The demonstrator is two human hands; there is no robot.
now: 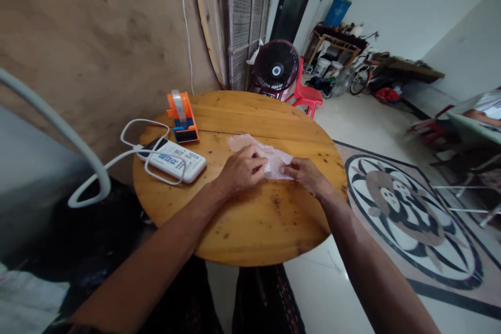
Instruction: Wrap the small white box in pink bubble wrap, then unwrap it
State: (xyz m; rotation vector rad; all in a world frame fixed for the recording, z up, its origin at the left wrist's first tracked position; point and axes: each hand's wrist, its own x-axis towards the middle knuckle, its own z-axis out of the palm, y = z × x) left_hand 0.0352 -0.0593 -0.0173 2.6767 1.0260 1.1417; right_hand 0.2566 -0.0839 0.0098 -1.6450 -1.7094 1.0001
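A thin, crumpled, see-through pinkish plastic bag lies on the round wooden table, between my two hands. My left hand is closed at the bag's near left side, fingers curled and pinching the film. On the right, my right hand pinches the bag's right edge between thumb and fingers. Part of the film is hidden under my left fingers. Whether anything is inside the bag I cannot tell.
An orange and blue tape dispenser stands at the table's back left. Nearer, a white power bank lies with a white cable looped over it. Beyond the table are a fan and a red chair. A person's arm shows far right.
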